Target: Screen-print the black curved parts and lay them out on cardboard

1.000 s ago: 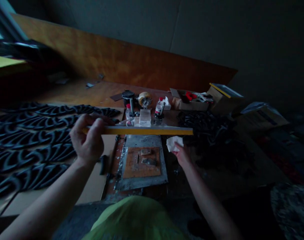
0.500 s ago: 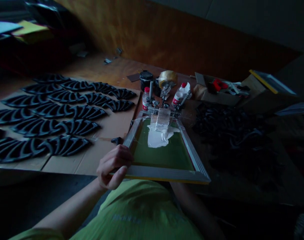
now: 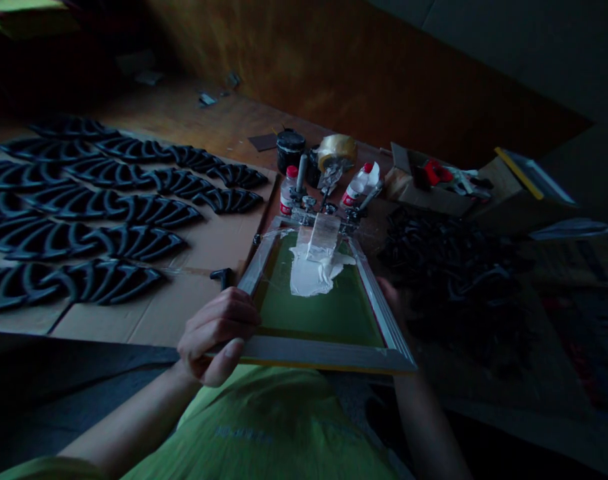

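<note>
My left hand [image 3: 219, 337] is closed around the near left corner of a screen-printing frame [image 3: 324, 358], which is tilted up at the near side. White ink [image 3: 309, 277] lies on its green mesh [image 3: 314, 320], against a pale block [image 3: 324, 237] at the far end. Clamps [image 3: 309, 215] stand at the frame's far edge. Only a bit of my right hand [image 3: 390, 297] shows past the frame's right side; the frame hides the rest, so its fingers cannot be made out. A small black piece [image 3: 223, 277] lies just beyond my left hand.
Rows of curved black ribbed pieces [image 3: 114, 203] lie on cardboard [image 3: 184, 293] at left. A dark heap of black pieces [image 3: 449, 260] is at right. Behind stand red-capped bottles [image 3: 287, 193], a black tub [image 3: 290, 150], a tape roll [image 3: 337, 152] and an open carton [image 3: 429, 197].
My right hand has moved from beneath the near edge out to the frame's right side. My left hand stays on the corner. The view has turned slightly right.
</note>
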The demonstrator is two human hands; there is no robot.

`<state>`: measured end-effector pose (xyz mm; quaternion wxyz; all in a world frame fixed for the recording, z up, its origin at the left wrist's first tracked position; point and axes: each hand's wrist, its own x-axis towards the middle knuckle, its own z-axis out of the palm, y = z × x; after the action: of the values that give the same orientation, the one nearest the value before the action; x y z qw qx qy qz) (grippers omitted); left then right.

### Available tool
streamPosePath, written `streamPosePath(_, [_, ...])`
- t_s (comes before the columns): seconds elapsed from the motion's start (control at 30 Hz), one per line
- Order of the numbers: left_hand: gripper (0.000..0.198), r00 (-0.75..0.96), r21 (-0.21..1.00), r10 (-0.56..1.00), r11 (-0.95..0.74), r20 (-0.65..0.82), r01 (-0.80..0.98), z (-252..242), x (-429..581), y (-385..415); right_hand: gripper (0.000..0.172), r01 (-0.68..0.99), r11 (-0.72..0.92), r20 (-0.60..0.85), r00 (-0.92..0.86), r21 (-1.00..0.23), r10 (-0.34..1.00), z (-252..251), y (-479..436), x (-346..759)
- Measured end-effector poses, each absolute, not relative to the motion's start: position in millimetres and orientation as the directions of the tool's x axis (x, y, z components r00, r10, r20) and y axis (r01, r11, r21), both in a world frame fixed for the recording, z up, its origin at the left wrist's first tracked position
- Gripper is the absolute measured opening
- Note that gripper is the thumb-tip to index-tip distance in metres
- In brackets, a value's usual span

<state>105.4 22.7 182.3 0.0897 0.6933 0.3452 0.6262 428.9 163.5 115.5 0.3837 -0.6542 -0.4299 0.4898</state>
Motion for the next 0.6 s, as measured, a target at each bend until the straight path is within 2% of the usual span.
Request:
streamPosePath(0.07, [0.017, -0.05, 0.56, 0.583, -0.748, 0.811, 0.356, 179.7, 107.5, 21.4, 0.036, 0.281, -0.145, -0.112, 0.132, -0.949, 0.985, 135.2, 188.2, 428.2])
streamPosePath(0.13, [0.017, -0.069, 0.558, 0.574, -0.751, 0.816, 0.353, 178.7, 109.4, 20.7, 0.042, 0.401, 0.116, 0.121, -0.013, -0.909, 0.993, 157.4, 209.5, 413.5])
streamPosePath(0.2, [0.017, -0.07, 0.557, 0.574, -0.749, 0.816, 0.36, 179.4, 110.7, 20.6, 0.047, 0.488, 0.354, 0.266, -0.241, -0.798, 0.933, 177.8, 226.4, 385.8])
streamPosePath(0.27, [0.017, -0.073, 0.563, 0.581, -0.74, 0.811, 0.367, 180.6, 111.3, 20.9, 0.054, 0.557, 0.522, 0.313, -0.431, -0.646, 0.846, 193.4, 238.2, 352.2])
streamPosePath(0.33, [0.017, -0.078, 0.569, 0.585, -0.737, 0.807, 0.365, 180.6, 111.6, 20.9, 0.055, 0.617, 0.611, 0.289, -0.547, -0.496, 0.786, 204.4, 244.5, 322.8])
streamPosePath(0.4, [0.017, -0.085, 0.564, 0.575, -0.745, 0.814, 0.356, 178.2, 111.7, 20.3, 0.049, 0.665, 0.629, 0.204, -0.605, -0.402, 0.77, 212.7, 244.9, 303.9])
streamPosePath(0.53, [0.017, -0.1, 0.563, 0.567, -0.75, 0.818, 0.348, 169.8, 111.7, 17.5, 0.031, 0.697, 0.62, -0.036, -0.674, -0.361, 0.737, 224.2, 231.3, 295.5])
streamPosePath(0.6, [0.018, -0.106, 0.576, 0.578, -0.741, 0.809, 0.345, 167.4, 112.1, 16.3, 0.027, 0.668, 0.65, -0.066, -0.714, -0.361, 0.697, 225.7, 220.9, 298.2])
